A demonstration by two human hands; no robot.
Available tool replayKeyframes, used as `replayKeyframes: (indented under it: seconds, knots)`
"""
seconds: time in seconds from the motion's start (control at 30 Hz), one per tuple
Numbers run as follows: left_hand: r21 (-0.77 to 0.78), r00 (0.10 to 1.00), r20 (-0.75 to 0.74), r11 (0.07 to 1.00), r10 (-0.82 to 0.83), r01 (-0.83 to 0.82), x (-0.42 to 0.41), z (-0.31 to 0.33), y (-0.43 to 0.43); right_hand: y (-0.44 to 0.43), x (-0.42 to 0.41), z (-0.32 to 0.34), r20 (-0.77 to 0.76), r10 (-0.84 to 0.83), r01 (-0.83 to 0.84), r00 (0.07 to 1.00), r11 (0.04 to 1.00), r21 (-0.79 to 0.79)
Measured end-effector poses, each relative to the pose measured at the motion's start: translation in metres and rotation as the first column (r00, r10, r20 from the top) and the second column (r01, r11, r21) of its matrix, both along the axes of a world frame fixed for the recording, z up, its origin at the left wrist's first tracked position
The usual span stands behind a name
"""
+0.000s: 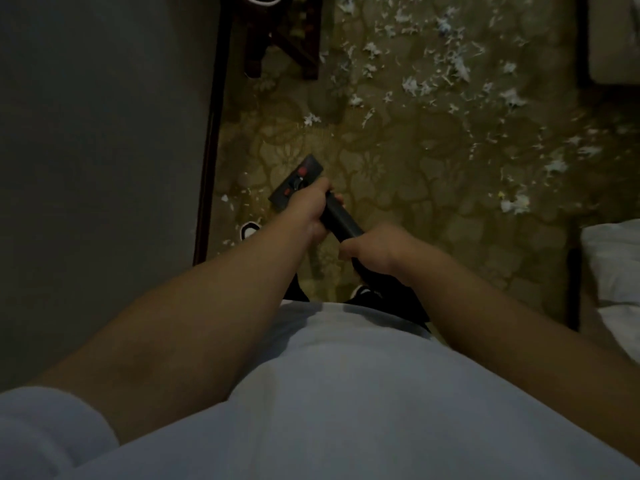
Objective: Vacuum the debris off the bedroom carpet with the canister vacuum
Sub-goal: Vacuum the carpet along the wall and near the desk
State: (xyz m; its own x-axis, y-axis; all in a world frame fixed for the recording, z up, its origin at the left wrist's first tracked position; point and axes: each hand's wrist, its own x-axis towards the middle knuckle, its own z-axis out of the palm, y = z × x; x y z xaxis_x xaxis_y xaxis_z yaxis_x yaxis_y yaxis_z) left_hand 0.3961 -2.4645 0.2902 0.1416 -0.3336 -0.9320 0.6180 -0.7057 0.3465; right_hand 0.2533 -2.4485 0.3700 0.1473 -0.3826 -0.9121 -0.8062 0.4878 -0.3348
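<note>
- Most of the job looks undone. White shredded debris [450, 64] lies thick on the patterned carpet [398, 161] across the upper right and right of the frame, from the top edge down to a clump at mid-right.
- The carpet in the centre of the frame, just right of and below the nozzle, shows almost no scraps. It may be vacuumed or may never have been littered, and I cannot tell which.
- A few small flecks lie at centre left, between the nozzle and the dark skirting [207, 150] of the grey wall, near a black-and-white shoe [250, 230].
- The black floor nozzle [296, 183], with red marks on top, sits on the carpet at centre left, well apart from the main spread of debris.
- The wand [341, 216] runs from the nozzle down and right toward the person.
- The left hand [310, 211] grips the wand just behind the nozzle, with the fingers curled round it.
- The right hand [375, 249] grips it farther back, nearer the body, and is also wrapped round it.
- The canister itself is out of view.
- My judgement is that the coming passes must carry the nozzle toward the upper right, where the litter is densest, and around the dark wooden furniture legs [284, 39] at top centre.
- White bedding [613, 265] shows at the right edge.
</note>
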Motion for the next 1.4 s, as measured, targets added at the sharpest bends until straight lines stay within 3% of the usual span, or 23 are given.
replayKeyframes:
  seconds: [0.23,0.47,0.8,1.13,1.4]
  knots:
    - [0.014,0.999,-0.041,0.999,0.035,-0.034,-0.068,0.012,0.053,0.043,-0.068,0.008,-0.025,0.033,-0.032,0.999,0.999,0.009]
    - [0.047,0.995,-0.054,0.995,0.085,-0.083,-0.068,0.019,0.071,0.057,-0.068,0.005,-0.005,0.04,-0.039,0.999,0.998,0.047]
    - [0.044,0.974,-0.039,0.974,0.223,-0.222,0.017,0.012,0.095,0.063,0.017,0.003,0.002,0.181,-0.181,0.983,0.983,0.019]
    - [0.049,0.981,0.017,0.979,0.195,-0.196,0.154,0.007,0.092,0.065,0.151,-0.006,0.031,0.207,-0.206,0.978,0.978,-0.032]
    - [0.048,0.985,-0.004,0.984,0.172,-0.171,0.202,0.009,0.087,0.066,0.2,-0.01,0.015,0.219,-0.218,0.976,0.975,-0.048]
